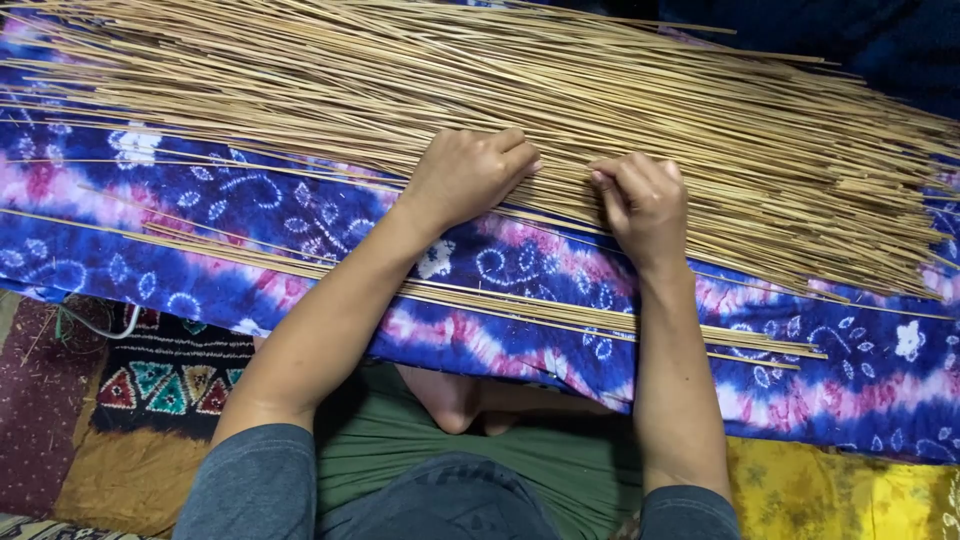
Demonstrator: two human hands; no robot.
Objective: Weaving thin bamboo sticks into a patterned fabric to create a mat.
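Note:
A wide heap of thin, pale straw-coloured sticks (620,110) lies across a blue, purple and pink tie-dyed cloth (880,370). My left hand (468,172) rests curled at the near edge of the heap, fingertips pressing on sticks. My right hand (642,203) is beside it, fingers bent and pinching at sticks at the heap's edge. A small separate bundle of sticks (560,310) lies on the cloth closer to me, under my forearms. How many sticks each hand grips is too fine to tell.
The cloth covers a raised surface over my crossed legs; a bare foot (455,400) shows below its edge. A patterned mat with triangles (165,380) lies at left, a yellow fabric (830,490) at right. Dark blue fabric (900,40) is at the far right.

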